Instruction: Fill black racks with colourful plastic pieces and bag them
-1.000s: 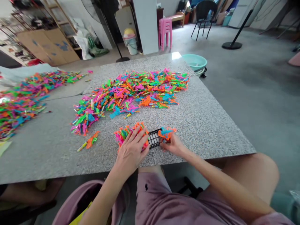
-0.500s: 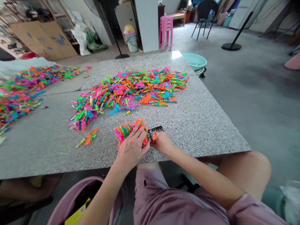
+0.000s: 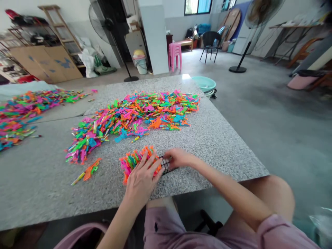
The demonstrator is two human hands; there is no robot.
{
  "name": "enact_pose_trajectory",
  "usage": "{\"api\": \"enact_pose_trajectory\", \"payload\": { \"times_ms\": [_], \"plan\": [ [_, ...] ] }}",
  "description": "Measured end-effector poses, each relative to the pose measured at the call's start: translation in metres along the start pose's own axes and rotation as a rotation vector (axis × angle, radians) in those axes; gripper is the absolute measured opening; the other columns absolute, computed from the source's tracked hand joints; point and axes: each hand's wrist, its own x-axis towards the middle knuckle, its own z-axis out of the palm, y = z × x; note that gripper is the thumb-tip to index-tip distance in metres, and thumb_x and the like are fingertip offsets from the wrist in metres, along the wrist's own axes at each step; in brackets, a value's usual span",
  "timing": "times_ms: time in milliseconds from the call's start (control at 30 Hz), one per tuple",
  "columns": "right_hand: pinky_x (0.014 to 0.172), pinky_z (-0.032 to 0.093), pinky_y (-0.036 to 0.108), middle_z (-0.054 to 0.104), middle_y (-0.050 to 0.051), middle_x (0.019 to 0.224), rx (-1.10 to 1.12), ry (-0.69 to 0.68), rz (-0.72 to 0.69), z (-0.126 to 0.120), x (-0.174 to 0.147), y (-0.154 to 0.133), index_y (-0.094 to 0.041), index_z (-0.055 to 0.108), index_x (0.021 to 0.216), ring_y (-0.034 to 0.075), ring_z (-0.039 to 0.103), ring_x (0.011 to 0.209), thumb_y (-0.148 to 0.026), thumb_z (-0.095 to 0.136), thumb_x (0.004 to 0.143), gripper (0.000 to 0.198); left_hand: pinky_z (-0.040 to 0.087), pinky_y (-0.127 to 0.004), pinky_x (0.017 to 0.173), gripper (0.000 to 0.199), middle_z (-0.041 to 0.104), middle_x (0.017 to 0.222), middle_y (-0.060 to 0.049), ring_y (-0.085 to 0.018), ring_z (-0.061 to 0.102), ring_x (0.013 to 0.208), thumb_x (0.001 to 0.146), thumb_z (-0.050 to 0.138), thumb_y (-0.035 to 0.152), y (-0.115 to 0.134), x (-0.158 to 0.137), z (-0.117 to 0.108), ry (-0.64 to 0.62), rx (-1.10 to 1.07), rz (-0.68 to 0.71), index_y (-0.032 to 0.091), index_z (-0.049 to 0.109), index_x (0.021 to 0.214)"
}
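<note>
My left hand point(image 3: 142, 173) lies across a tight row of bright plastic toy pieces point(image 3: 129, 162), orange, pink, green and blue, near the table's front edge. Its fingers are stretched out over the row's right end. The pieces stand in a black grid tray point(image 3: 165, 164), whose bare squares show to the right of that hand. Over the tray's right part is my right hand point(image 3: 178, 157), fingers curled and slightly blurred; what they hold, if anything, is hidden. An orange, green and yellow toy piece point(image 3: 89, 170) lies by itself to the left.
Beyond my hands spreads a large heap of similar toy pieces point(image 3: 135, 112) on the speckled stone table point(image 3: 220, 148). Another heap point(image 3: 31, 105) lies at the left. A turquoise basin point(image 3: 204, 84) stands past the far right corner, and a pink tub point(image 3: 80, 235) below the front edge.
The view has tilted up. My right hand has shifted slightly relative to the tray, and the blue and orange piece seen by its fingers no longer shows there. My left hand stays on the row.
</note>
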Motion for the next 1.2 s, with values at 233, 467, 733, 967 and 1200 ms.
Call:
{"api": "enact_pose_trajectory", "payload": {
  "times_ms": [233, 467, 733, 967, 1200],
  "plan": [
    [0.094, 0.047, 0.038, 0.059, 0.018, 0.127, -0.479, 0.202, 0.195, -0.012, 0.024, 0.049, -0.011, 0.061, 0.118, 0.029, 0.051, 0.123, -0.018, 0.047, 0.095, 0.028, 0.058, -0.047, 0.093, 0.034, 0.057, 0.141, -0.005, -0.033, 0.052, 0.13, 0.095, 0.053, 0.032, -0.003, -0.004, 0.001, 0.063, 0.033, 0.047, 0.024, 0.064, 0.126],
    [0.08, 0.047, 0.031, 0.066, 0.012, 0.106, -0.6, 0.155, 0.072, -0.027, 0.007, 0.055, -0.017, 0.064, 0.105, 0.023, 0.06, 0.097, -0.01, 0.043, 0.094, 0.024, 0.057, -0.048, 0.096, 0.034, 0.057, 0.141, -0.005, -0.032, 0.052, 0.131, 0.095, 0.053, 0.032, -0.007, -0.002, 0.0, 0.045, -0.003, 0.089, 0.025, 0.063, 0.127],
    [0.081, 0.042, 0.026, 0.066, 0.006, 0.102, -0.579, -0.199, -0.461, -0.068, 0.065, 0.104, -0.018, 0.066, 0.09, 0.015, 0.058, 0.097, -0.005, 0.05, 0.09, 0.021, 0.055, -0.05, 0.099, 0.035, 0.058, 0.139, -0.006, -0.032, 0.051, 0.132, 0.096, 0.053, 0.032, -0.007, -0.002, -0.005, -0.019, -0.005, 0.069, 0.025, 0.063, 0.128],
    [0.076, 0.045, 0.025, 0.068, 0.004, 0.09, -0.19, 0.151, 0.067, -0.059, -0.027, 0.114, -0.018, 0.063, 0.101, 0.016, 0.063, 0.08, -0.008, 0.054, 0.083, 0.023, 0.053, -0.049, 0.101, 0.035, 0.053, 0.144, -0.006, -0.032, 0.047, 0.135, 0.097, 0.051, 0.033, -0.003, -0.001, -0.008, -0.057, -0.044, 0.045, 0.024, 0.063, 0.128],
    [0.08, 0.049, 0.025, 0.072, 0.003, 0.096, 0.307, 0.213, 0.085, 0.036, -0.011, 0.011, -0.02, 0.063, 0.101, 0.016, 0.066, 0.086, -0.016, 0.061, 0.079, 0.023, 0.053, -0.048, 0.101, 0.037, 0.053, 0.144, -0.004, -0.032, 0.044, 0.137, 0.096, 0.052, 0.035, -0.003, -0.001, -0.009, -0.086, -0.013, 0.03, 0.025, 0.061, 0.131]
  ]
}}
